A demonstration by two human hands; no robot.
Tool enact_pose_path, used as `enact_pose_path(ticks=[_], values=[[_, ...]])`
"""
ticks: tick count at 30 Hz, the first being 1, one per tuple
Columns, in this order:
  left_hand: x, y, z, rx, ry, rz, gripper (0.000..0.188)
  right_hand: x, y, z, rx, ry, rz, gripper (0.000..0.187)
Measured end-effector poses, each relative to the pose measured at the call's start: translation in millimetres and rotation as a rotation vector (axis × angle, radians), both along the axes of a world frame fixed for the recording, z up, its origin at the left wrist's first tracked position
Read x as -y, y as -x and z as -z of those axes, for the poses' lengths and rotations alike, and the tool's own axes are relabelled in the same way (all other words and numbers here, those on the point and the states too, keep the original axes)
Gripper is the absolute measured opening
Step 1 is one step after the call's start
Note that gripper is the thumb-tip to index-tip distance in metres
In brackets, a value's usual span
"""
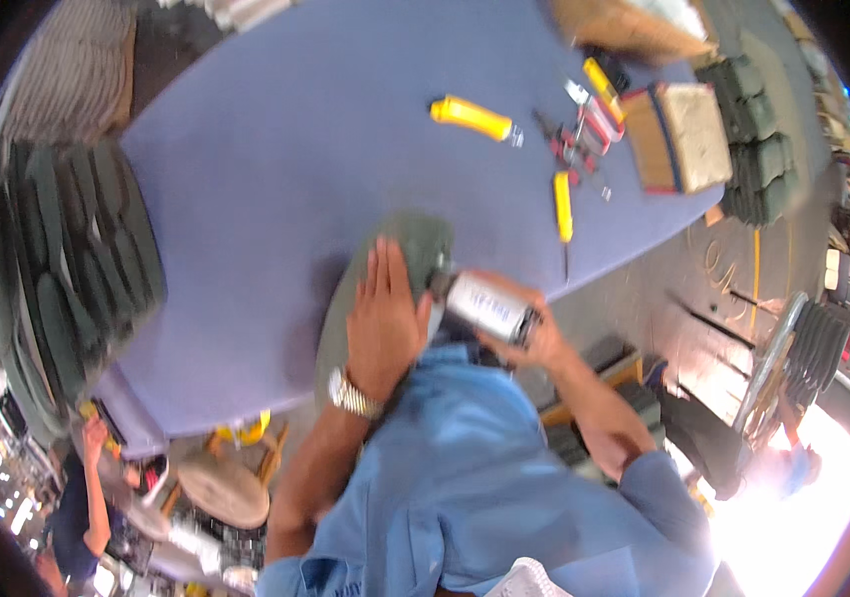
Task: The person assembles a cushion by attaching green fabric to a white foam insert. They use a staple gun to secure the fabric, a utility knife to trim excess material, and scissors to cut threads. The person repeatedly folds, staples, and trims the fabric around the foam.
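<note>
My left hand (pixel 385 318), with a metal-banded watch on the wrist, lies flat with fingers stretched out on a dark green padded panel (pixel 427 237). The panel rests at the near edge of a blue-covered table (pixel 276 169), close against my body. In my right hand (pixel 542 333) is a white cylindrical power tool (pixel 489 306) with dark ends, my fingers wrapped round its body. Its narrow dark end points left, at the panel's right edge beside my left fingers. Blur hides whether the tip touches the panel.
Dark green padded pieces (pixel 77 259) are stacked at the left. Far right on the table lie a yellow utility knife (pixel 472 116), red-handled pliers (pixel 599 129), a yellow-handled screwdriver (pixel 564 207) and a box (pixel 683 137). Another person's arm (pixel 96 488) shows at lower left; a stool (pixel 224 488) stands nearby.
</note>
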State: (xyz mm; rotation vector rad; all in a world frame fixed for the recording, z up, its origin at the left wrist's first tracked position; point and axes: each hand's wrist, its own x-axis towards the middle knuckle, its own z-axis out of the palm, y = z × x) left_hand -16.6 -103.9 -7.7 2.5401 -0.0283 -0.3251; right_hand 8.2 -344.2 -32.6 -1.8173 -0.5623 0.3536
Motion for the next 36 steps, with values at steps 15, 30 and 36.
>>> enact_pose_path(ticks=[15,30,36], values=[[0.4,-7.8,0.0,-0.043,-0.070,-0.038,0.079,-22.9,-6.8,-22.7,-0.211,0.088,0.072,0.068],[9.8,-13.6,-11.2,-0.123,-0.042,-0.028,0.084,-13.4,-6.1,-13.1,-0.229,-0.032,0.002,0.069],[-20.9,-19.5,16.2,0.094,0.243,0.114,0.097,-8.3,7.8,23.9,-0.272,0.013,0.036,0.074]])
